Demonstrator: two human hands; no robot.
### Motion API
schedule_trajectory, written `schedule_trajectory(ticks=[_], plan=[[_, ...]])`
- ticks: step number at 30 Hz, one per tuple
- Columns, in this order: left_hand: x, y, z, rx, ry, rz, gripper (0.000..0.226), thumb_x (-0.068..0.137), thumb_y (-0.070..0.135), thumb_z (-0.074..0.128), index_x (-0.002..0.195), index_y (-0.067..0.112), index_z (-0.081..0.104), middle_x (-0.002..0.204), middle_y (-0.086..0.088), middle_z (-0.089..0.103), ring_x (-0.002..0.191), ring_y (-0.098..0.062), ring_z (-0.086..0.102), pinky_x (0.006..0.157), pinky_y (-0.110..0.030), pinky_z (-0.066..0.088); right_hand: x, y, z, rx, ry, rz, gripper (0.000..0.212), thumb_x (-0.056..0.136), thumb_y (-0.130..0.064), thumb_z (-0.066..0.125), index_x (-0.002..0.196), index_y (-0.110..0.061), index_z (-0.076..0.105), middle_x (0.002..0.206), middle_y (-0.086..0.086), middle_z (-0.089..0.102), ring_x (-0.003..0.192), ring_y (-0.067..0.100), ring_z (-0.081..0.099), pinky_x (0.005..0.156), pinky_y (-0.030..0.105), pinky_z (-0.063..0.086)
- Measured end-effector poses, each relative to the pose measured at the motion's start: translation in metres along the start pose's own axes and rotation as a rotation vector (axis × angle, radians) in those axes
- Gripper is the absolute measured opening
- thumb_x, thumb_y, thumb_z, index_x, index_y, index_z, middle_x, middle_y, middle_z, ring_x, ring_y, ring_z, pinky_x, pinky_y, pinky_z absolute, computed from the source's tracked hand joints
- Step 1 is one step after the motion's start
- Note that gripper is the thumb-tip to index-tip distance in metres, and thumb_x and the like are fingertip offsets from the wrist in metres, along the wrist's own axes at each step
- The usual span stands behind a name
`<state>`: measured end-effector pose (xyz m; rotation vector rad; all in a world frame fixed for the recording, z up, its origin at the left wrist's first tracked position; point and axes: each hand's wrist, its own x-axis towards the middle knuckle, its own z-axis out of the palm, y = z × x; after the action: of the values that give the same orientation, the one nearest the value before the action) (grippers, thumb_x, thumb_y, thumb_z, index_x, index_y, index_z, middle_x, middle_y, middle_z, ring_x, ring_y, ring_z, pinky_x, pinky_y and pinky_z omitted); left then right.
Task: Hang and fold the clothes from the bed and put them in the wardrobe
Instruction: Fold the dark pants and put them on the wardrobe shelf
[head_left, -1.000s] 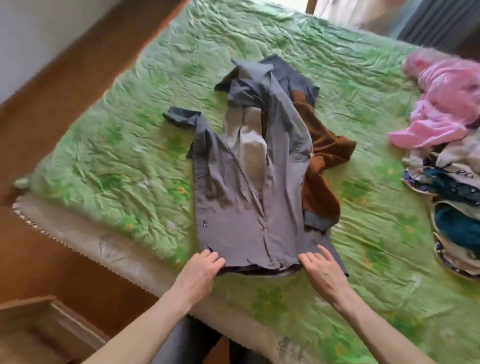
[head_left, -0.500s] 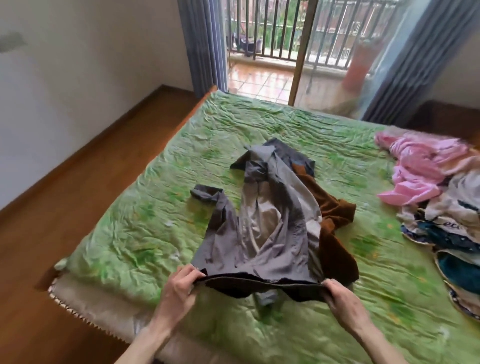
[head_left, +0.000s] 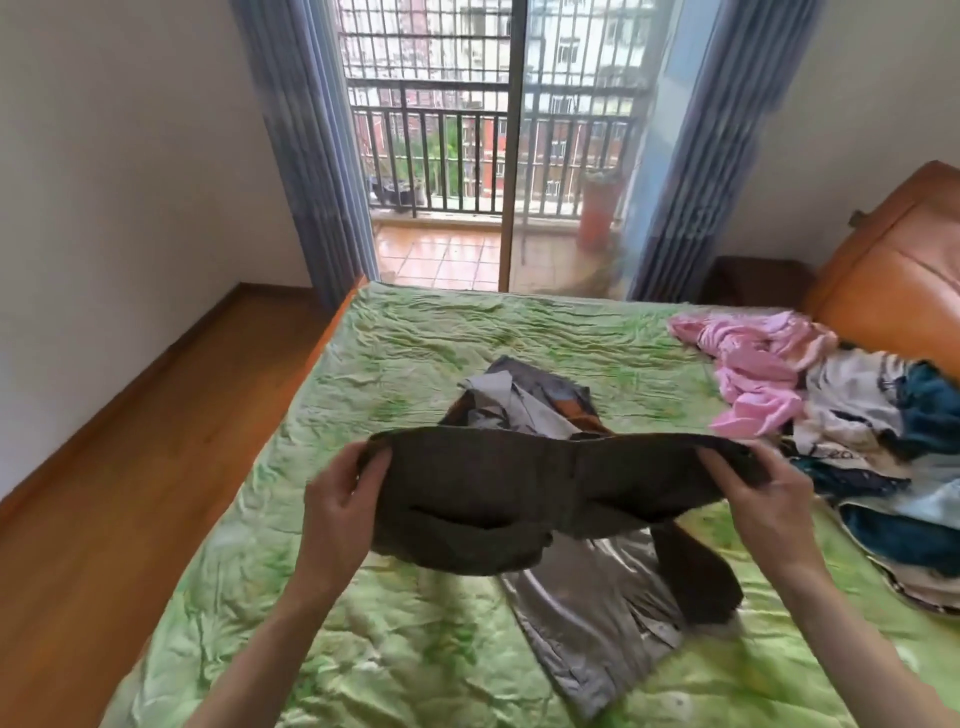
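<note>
Grey shirt (head_left: 498, 499) held up above the green bedspread (head_left: 363, 639), hem edge stretched taut between the two hands. Left hand (head_left: 340, 499) grips the left end of the hem: fingers curled over the fabric, thumb on the near side. Right hand (head_left: 761, 493) grips the right end the same way, cloth bunched in the curled fingers. Both grips closed on cloth, none open.

Held edge runs left to right, roughly level, sagging a little in the middle. Shirt's long axis runs away from the person: from the raised hem the body drops back toward the bed, collar end lying crumpled on the bedspread beyond the hands. A lighter grey panel and a dark sleeve hang below the hem and trail on the bedspread toward the near right.

Brown garment (head_left: 576, 410) shows just behind the hem, beside the collar end; contact with the shirt cannot be told.

Pile of clothes (head_left: 857, 431) (pink, white, blue) lies at the right of the bed, near the right hand but apart from it.
</note>
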<state>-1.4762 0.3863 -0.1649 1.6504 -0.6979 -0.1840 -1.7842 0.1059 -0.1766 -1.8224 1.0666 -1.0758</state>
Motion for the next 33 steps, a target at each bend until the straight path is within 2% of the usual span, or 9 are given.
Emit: schedule_trajectory(ticks=[2,4,6,9,13,17,22,26,33], plan=[[0.027,0.024,-0.008,0.012,0.025,0.064,0.014,0.103,0.013,0.064,0.091,0.015,0.072,0.083,-0.003,0.072,0.076,-0.005,0.059,0.073,-0.028,0.049,0.019,-0.04,-0.009,0.063,0.046,-0.065,0.009,0.091,-0.021,0.077,0.093,-0.014,0.073,0.088,0.014,0.076,0.072,0.006,0.062,0.069,0.017,0.05],[0.056,0.054,-0.016,0.04,0.036,0.152,0.015,0.105,0.016,0.061,0.097,0.012,0.074,0.084,-0.001,0.072,0.078,-0.003,0.059,0.075,-0.03,0.05,0.037,-0.085,-0.02,0.104,0.078,-0.142,0.018,0.089,-0.035,0.075,0.094,-0.018,0.074,0.086,-0.001,0.078,0.074,0.002,0.063,0.074,0.022,0.051],[0.082,0.09,-0.022,0.046,0.05,0.25,0.02,0.108,0.019,0.055,0.106,0.017,0.075,0.089,0.006,0.073,0.08,0.001,0.061,0.075,-0.024,0.051,0.052,-0.129,-0.034,0.119,0.04,-0.201,0.008,0.094,-0.024,0.071,0.091,-0.03,0.075,0.078,-0.024,0.074,0.072,-0.01,0.061,0.073,0.011,0.049],[0.12,0.137,-0.027,0.028,0.057,0.345,0.023,0.111,0.022,0.048,0.114,0.018,0.07,0.091,0.012,0.07,0.088,0.003,0.064,0.083,-0.014,0.052,0.075,-0.186,-0.053,0.063,0.034,-0.319,0.033,0.098,-0.013,0.066,0.083,-0.041,0.075,0.075,-0.032,0.071,0.072,-0.013,0.061,0.07,0.005,0.046],[0.164,0.179,-0.026,-0.119,0.013,0.298,0.032,0.106,0.047,0.046,0.12,0.027,0.067,0.117,0.004,0.071,0.113,-0.022,0.065,0.105,-0.052,0.054,0.101,-0.239,-0.076,0.102,0.122,-0.452,0.01,0.096,-0.013,0.07,0.102,-0.017,0.077,0.07,-0.035,0.068,0.068,-0.017,0.059,0.065,0.002,0.045],[0.19,0.225,-0.024,-0.213,0.089,0.342,0.019,0.103,0.027,0.052,0.096,0.028,0.07,0.097,0.008,0.069,0.094,-0.01,0.06,0.095,-0.041,0.05,0.118,-0.288,-0.093,0.082,0.194,-0.557,0.011,0.093,-0.017,0.076,0.096,-0.027,0.075,0.072,-0.037,0.068,0.069,-0.017,0.059,0.068,0.005,0.046],[0.209,0.272,-0.023,-0.244,-0.02,0.446,0.006,0.102,0.026,0.067,0.104,0.028,0.073,0.096,0.018,0.077,0.092,0.001,0.071,0.09,-0.025,0.057,0.141,-0.339,-0.116,0.061,0.293,-0.599,0.016,0.088,-0.027,0.082,0.101,-0.019,0.077,0.076,-0.02,0.074,0.069,-0.006,0.062,0.068,0.014,0.053],[0.226,0.282,-0.021,-0.175,0.003,0.439,0.012,0.092,0.036,0.077,0.101,0.028,0.079,0.098,0.01,0.081,0.097,-0.013,0.076,0.096,-0.043,0.061,0.156,-0.338,-0.122,-0.032,0.365,-0.595,0.029,0.087,-0.039,0.081,0.091,-0.01,0.078,0.083,0.011,0.075,0.071,0.007,0.058,0.066,0.031,0.05],[0.208,0.244,0.013,0.109,0.039,0.32,0.027,0.097,0.034,0.072,0.1,0.009,0.081,0.091,-0.006,0.078,0.092,-0.027,0.074,0.088,-0.051,0.06,0.139,-0.297,-0.098,-0.414,0.303,-0.372,0.032,0.089,-0.029,0.08,0.1,0.001,0.079,0.09,0.018,0.076,0.079,0.018,0.063,0.066,0.029,0.035]])
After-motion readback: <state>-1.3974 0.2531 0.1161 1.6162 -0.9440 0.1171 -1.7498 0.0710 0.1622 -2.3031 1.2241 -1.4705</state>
